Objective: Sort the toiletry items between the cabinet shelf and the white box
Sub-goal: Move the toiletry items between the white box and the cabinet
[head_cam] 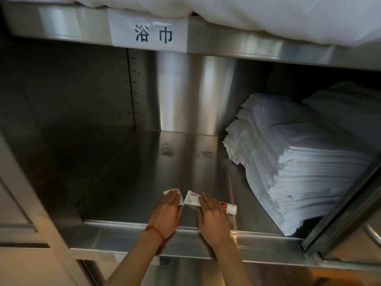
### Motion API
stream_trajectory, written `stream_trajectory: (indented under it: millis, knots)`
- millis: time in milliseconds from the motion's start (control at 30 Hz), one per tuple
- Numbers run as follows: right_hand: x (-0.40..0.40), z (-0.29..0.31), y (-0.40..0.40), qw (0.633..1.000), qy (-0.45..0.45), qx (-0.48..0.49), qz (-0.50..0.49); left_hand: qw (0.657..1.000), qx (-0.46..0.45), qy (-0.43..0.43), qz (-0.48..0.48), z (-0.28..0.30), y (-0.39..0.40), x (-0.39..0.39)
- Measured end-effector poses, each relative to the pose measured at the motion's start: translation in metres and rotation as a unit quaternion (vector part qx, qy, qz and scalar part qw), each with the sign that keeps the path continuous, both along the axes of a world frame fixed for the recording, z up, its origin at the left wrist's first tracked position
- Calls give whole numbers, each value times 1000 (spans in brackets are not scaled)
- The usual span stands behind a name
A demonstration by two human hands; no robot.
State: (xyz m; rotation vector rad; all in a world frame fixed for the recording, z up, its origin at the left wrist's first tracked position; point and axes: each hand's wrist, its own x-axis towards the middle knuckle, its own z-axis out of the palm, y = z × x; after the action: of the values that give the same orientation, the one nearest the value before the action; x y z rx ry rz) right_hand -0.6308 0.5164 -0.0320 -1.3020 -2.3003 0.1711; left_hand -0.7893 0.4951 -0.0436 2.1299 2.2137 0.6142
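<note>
Both my hands reach onto the steel cabinet shelf [127, 182] near its front edge. My left hand [168, 211] lies flat, palm down, on a small white sachet [176, 194] whose corners stick out past the fingers. My right hand [212, 215] lies flat across a white toothpaste tube with red print [192, 199]; the tube rests on the shelf, its flat end to the left and its cap end [231, 209] to the right. The white box is out of view.
A tall stack of folded white cloths [292, 162] fills the shelf's right side, close to my right hand. White bedding [268, 15] bulges over the upper shelf, which bears a paper label [153, 34]. A steel door frame [346, 205] slants across the right.
</note>
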Motion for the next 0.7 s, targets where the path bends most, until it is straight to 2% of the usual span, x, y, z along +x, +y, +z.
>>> stream_trajectory:
  millis: [333,700]
  knots:
    - [14,1,-27,999,-3,17,-30,1000,-18,-4,-25,-2,-16,13]
    - [23,3,-49,995,-14,54,-84,997,24,-1,-79,1,-28,23]
